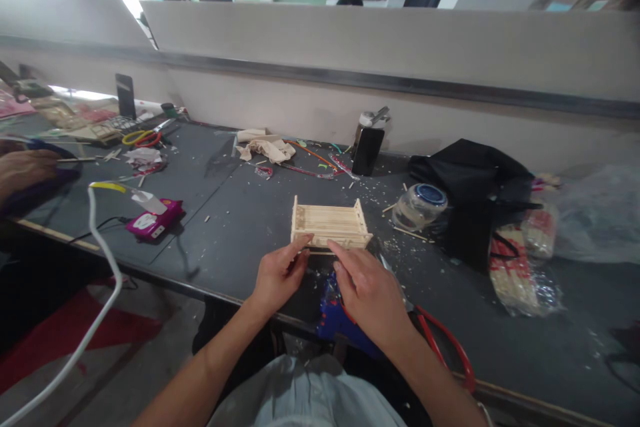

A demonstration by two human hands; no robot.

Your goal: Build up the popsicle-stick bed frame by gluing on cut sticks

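A small bed-like frame of thin wooden sticks (330, 215) stands on the dark table in front of me, with raised posts at its ends. At its front rail, my left hand (281, 275) has the index finger on top and the thumb lower down, closed on the edge. My right hand (373, 285) reaches the same rail from the right, index fingertip on it and thumb just below. The remaining fingers of both hands are curled and partly hidden. Under my right hand lies a blue item (330, 310), near red-handled pliers or cutters (445, 340).
To the right are a blue-lidded jar (420, 207), a black bag (470, 180) and packed sticks (515, 270). A phone (369, 151) leans at the back near crumpled cloth (265, 147). On the left are a purple power strip (155, 219), a white cable (107, 260), scissors (145, 138) and another person's hand (27, 170).
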